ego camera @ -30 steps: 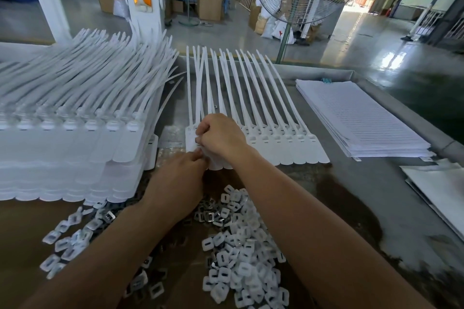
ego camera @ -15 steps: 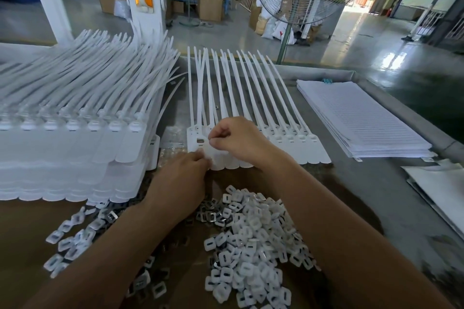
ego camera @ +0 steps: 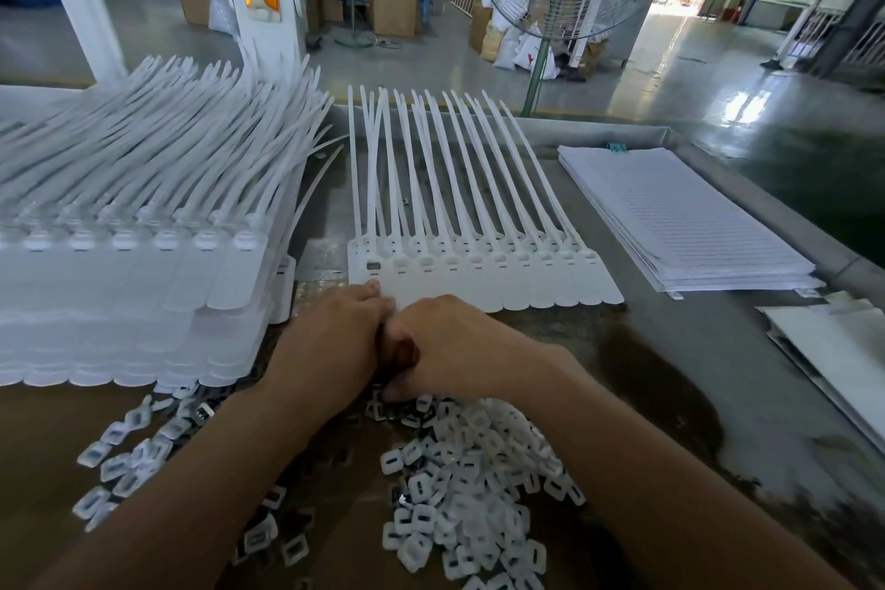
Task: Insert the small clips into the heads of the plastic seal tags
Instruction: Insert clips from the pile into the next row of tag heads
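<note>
A strip of joined white seal tags (ego camera: 483, 287) lies flat at the table's middle, straps pointing away from me. Its leftmost head (ego camera: 372, 264) shows a dark clip inside; the other heads look hollow. My left hand (ego camera: 330, 340) curls at the strip's near left edge, fingertips on the plastic. My right hand (ego camera: 450, 345) sits knuckle to knuckle beside it, fingers curled down at the top of the pile of small white and metal clips (ego camera: 459, 484). What its fingertips hold is hidden.
A tall stack of tag strips (ego camera: 134, 292) fills the left side. More loose clips (ego camera: 124, 455) lie at the near left. A pile of lined white sheets (ego camera: 680, 216) and flat white cards (ego camera: 843, 350) sit to the right. The table's raised rim (ego camera: 766, 206) runs behind them.
My right hand has drawn back from the leftmost tag heads, toward me, down to the clip pile beside my left hand. The left hand has stayed at the strip's edge.
</note>
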A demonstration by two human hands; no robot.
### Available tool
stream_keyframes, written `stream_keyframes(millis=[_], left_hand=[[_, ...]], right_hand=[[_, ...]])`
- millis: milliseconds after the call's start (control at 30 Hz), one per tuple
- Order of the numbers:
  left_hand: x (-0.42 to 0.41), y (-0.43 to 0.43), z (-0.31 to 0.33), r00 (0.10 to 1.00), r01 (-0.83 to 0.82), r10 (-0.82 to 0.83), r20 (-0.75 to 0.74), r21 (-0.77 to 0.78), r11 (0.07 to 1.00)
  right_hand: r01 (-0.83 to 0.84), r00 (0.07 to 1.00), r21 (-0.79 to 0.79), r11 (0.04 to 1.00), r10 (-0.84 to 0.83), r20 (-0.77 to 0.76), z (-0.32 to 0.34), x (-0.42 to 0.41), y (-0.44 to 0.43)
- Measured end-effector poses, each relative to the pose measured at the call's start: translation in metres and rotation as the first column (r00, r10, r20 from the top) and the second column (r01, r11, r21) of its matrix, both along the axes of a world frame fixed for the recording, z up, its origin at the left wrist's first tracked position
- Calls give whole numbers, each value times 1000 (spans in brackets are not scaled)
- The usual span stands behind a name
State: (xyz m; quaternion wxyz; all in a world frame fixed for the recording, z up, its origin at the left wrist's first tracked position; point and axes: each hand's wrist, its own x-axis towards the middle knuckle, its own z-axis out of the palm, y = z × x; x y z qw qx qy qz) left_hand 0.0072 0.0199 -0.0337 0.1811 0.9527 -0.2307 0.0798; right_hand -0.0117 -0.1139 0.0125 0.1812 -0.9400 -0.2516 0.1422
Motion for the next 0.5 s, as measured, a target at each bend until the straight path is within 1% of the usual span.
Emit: stream_keyframes(millis=[133,333,500], left_hand=[[0,0,0,1000,9,-9,-2,-1,1000],[-2,-1,2,999,-24,25,-42,18,1000],[-4,-1,3,998,-42,42,-36,1,999]], right_hand=[[-2,1000,34,999,1,6,-2,-2,-2],[8,1000,12,1000,-7,-20,-3,0,-5],[114,993,172,978,-110,-37,-1,1,-11]])
